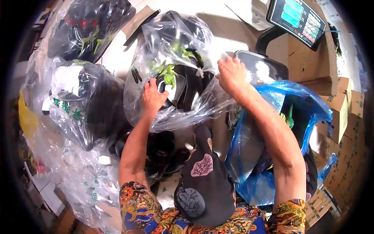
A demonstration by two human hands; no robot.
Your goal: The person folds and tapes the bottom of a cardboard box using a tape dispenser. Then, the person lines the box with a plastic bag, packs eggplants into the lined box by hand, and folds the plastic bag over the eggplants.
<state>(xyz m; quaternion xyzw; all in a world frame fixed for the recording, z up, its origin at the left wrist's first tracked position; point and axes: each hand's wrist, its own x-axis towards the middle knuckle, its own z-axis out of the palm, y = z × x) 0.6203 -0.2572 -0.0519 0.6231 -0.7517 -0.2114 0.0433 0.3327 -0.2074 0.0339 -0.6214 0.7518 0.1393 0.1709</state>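
Note:
A clear plastic bag (136, 93) stands in front of me with its mouth spread. Inside lie dark, glossy eggplants (191, 89) with green stem ends. My left hand (153, 97) reaches over the bag's near left side, thumb and fingers apart, its fingertips against the dark contents near a white patch. At the bag's right side, my right hand (232, 75) has its fingers closed on the gathered plastic rim. Right of my knees, a blue plastic bag (243, 156) hangs open with dark and green produce inside, under my right forearm.
A scale with a lit display (297, 21) stands at the back right, its black platform (265, 66) beside my right hand. Filled clear bags (89, 105) crowd the left, above crumpled plastic (85, 175). Cardboard boxes (343, 113) are stacked along the right.

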